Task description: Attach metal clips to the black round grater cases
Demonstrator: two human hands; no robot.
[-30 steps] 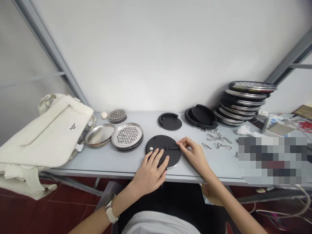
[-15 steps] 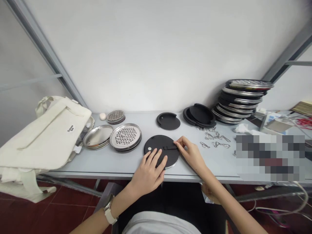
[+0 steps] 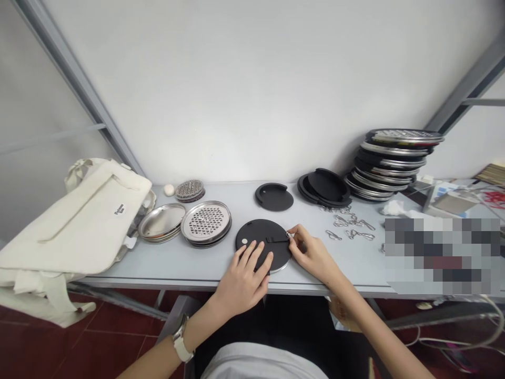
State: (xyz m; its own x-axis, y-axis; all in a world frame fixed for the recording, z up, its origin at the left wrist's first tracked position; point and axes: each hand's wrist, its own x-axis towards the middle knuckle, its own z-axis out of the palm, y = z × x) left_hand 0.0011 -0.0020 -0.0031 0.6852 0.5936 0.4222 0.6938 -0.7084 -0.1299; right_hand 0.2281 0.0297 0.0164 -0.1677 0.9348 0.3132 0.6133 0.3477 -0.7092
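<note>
While the left hand [image 3: 242, 281] lies spread open on the disc [image 3: 258, 230], the right hand [image 3: 313, 255] pinches a small silvery piece [image 3: 289, 235] at its right edge. Flat on the table [image 3: 158, 266], the round black disc shows a pale dot [image 3: 244, 241] and silvery near rim [image 3: 281, 268].

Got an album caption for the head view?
Left hand on a black disc, right hand at its edge, metal grater to the left.

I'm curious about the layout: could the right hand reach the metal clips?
Probably yes: the metal clips lie just beyond the right hand, with nothing visible between, though it seems to hold something shiny at the black disc.
</note>
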